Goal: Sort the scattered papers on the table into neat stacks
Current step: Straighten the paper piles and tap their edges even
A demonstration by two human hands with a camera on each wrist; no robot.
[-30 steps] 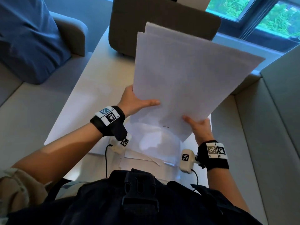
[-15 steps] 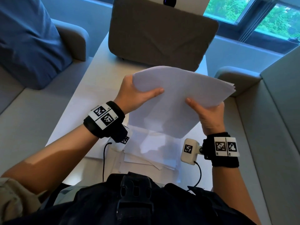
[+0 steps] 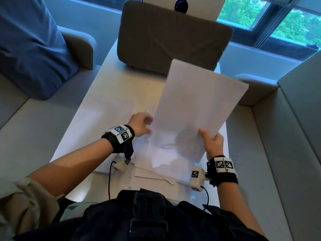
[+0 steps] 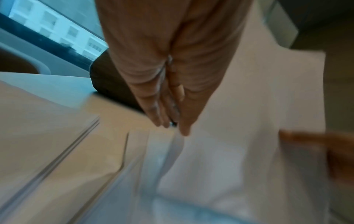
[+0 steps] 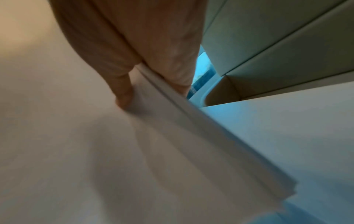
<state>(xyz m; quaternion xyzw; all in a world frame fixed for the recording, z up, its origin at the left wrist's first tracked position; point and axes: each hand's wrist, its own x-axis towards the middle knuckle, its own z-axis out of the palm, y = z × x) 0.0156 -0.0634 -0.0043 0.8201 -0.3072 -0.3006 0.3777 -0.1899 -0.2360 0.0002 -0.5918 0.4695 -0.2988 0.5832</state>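
Note:
My right hand [image 3: 209, 139] pinches a thick stack of white papers [image 3: 199, 105] at its near right corner, thumb on top, and holds it tilted above the table. In the right wrist view the thumb [image 5: 123, 97] lies on the stack [image 5: 191, 121], whose sheet edges show. My left hand [image 3: 142, 125] is blurred beside the stack's left edge; its straight fingers [image 4: 164, 115] hold nothing. Loose white sheets [image 3: 161, 159] lie overlapping on the table under both hands. Another flat pile of papers [image 3: 104, 115] lies on the table's left half.
The white table [image 3: 121, 80] runs away from me between two grey benches [image 3: 251, 153]. A brown cushion [image 3: 173, 35] stands at its far end. A blue cushion [image 3: 29, 46] lies on the left bench. Windows are behind.
Both hands held the stack before. My left hand has let go and dropped beside it. The stack has turned lengthwise, held by my right hand alone.

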